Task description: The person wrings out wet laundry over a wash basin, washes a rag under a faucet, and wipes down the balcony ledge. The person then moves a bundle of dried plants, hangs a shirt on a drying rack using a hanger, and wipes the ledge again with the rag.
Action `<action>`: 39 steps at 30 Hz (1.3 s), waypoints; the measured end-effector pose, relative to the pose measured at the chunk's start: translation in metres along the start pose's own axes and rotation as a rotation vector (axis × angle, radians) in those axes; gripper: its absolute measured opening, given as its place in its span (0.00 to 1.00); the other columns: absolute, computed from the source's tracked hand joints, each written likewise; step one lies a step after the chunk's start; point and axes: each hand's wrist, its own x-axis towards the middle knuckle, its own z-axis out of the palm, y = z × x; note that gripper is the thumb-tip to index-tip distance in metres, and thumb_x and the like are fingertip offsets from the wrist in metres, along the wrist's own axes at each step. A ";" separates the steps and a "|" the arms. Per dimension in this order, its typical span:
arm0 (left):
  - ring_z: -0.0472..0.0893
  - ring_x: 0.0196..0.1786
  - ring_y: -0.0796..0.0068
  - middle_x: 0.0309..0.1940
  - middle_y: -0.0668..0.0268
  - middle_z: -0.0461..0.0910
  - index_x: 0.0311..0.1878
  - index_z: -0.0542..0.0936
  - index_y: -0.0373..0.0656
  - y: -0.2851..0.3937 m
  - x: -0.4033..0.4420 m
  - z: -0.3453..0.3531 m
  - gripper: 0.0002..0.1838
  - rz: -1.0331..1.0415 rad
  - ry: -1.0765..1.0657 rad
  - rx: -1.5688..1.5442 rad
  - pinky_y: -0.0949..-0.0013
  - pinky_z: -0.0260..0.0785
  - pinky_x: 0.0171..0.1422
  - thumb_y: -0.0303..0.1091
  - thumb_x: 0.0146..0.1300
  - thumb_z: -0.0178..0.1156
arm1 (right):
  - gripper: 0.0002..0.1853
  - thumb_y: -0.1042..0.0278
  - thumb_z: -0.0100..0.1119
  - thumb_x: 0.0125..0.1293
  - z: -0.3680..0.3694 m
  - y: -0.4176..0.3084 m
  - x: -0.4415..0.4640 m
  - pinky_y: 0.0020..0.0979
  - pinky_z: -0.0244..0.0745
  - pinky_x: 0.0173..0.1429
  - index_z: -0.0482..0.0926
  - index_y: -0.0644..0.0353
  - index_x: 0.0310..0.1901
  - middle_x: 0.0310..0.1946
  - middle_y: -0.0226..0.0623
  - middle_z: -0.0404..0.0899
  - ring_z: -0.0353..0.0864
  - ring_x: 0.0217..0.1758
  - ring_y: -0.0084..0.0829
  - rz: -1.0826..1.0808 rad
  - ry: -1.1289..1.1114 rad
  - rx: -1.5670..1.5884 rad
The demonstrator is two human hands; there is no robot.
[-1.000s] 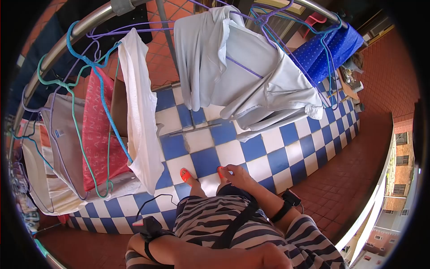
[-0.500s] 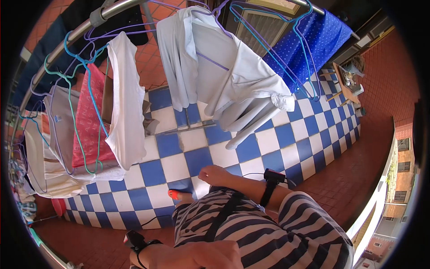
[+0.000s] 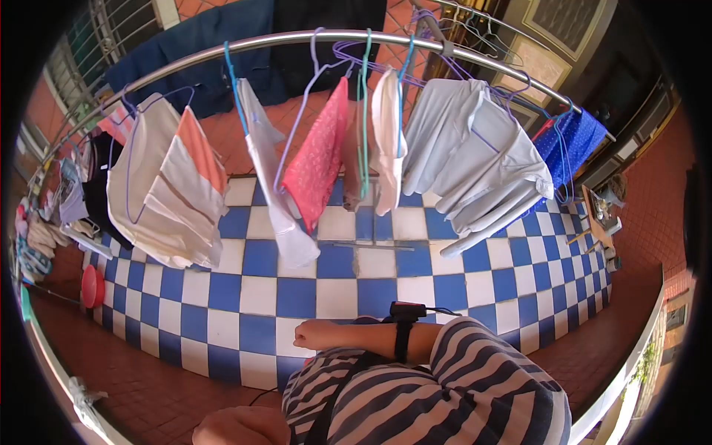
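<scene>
My right hand (image 3: 315, 335) is held in front of my striped shirt, its fingers curled in and nothing showing in them. At the bottom edge is my left hand (image 3: 241, 426), cut off by the frame, with its fingers out of sight. Neither hand touches the laundry. Beyond them, clothes hang from a curved metal rail (image 3: 297, 38): a pale grey long-sleeved shirt (image 3: 482, 141), a pink-red cloth (image 3: 320, 156), a white garment (image 3: 278, 200), a cream garment with an orange patch (image 3: 174, 200) and a blue dotted cloth (image 3: 586, 141).
Blue and white checkered tiles (image 3: 337, 297) cover the floor under the rail. A red basin (image 3: 93, 286) stands at the left. Dark blue cloths (image 3: 215, 63) hang behind the rail, and a small wooden table (image 3: 597, 219) is at the right. A white railing (image 3: 630, 363) runs along the lower right.
The view has turned left, so the hanging clothes appear farther right and more of the rail's left end shows. My right hand stays before my body; my left hand sits lower in view.
</scene>
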 end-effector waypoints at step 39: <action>0.73 0.28 0.87 0.24 0.71 0.76 0.43 0.75 0.36 0.151 -0.348 -0.140 0.10 0.612 2.976 1.178 0.81 0.64 0.34 0.25 0.58 0.61 | 0.41 0.33 0.53 0.58 0.377 -0.743 0.428 0.57 0.44 0.70 0.57 0.42 0.70 0.71 0.59 0.40 0.40 0.71 0.68 -1.778 -0.388 -0.463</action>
